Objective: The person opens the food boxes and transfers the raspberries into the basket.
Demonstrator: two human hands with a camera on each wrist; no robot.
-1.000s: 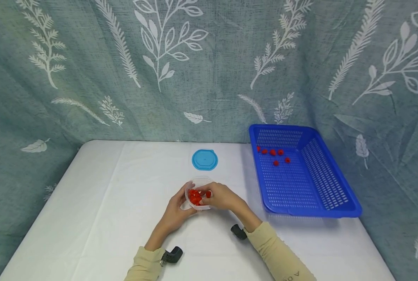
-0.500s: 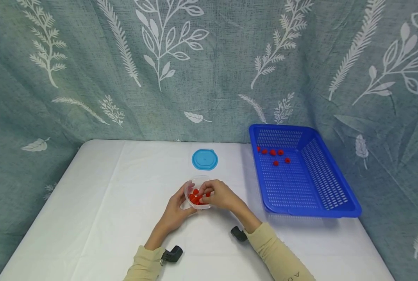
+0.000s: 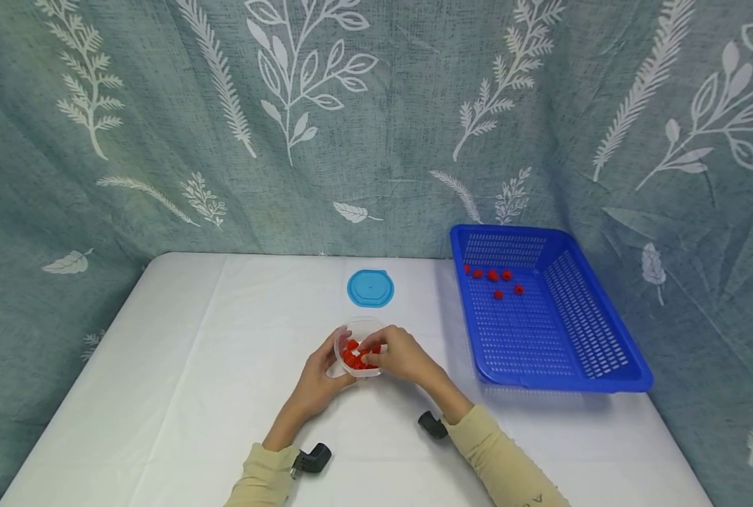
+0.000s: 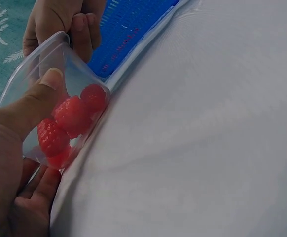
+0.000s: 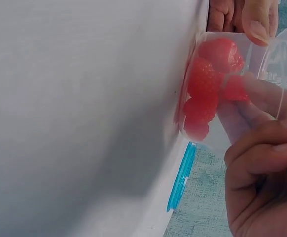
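Note:
In the head view my left hand (image 3: 316, 380) grips a clear plastic container (image 3: 362, 325) on the white table. Its thumb (image 4: 37, 96) presses the near wall, and its other fingers lie around the side and base. Several red raspberries (image 4: 72, 116) sit at the container's bottom. From the right, my right hand (image 3: 405, 352) reaches in over the rim. Its thumb and a fingertip pinch one raspberry (image 5: 234, 88) inside, as the right wrist view shows through the wall. The other right-hand fingers stay curled outside the container.
A blue lid (image 3: 370, 289) lies flat behind the container. To the right stands a large blue perforated basket (image 3: 522, 352), with several raspberries (image 3: 492, 275) near its back left corner. A patterned green cloth (image 3: 389, 127) hangs behind the table.
The raspberries in the container have shifted, and my right fingertips have moved slightly among them. My left hand keeps its hold on the container. The basket and lid stay in place.

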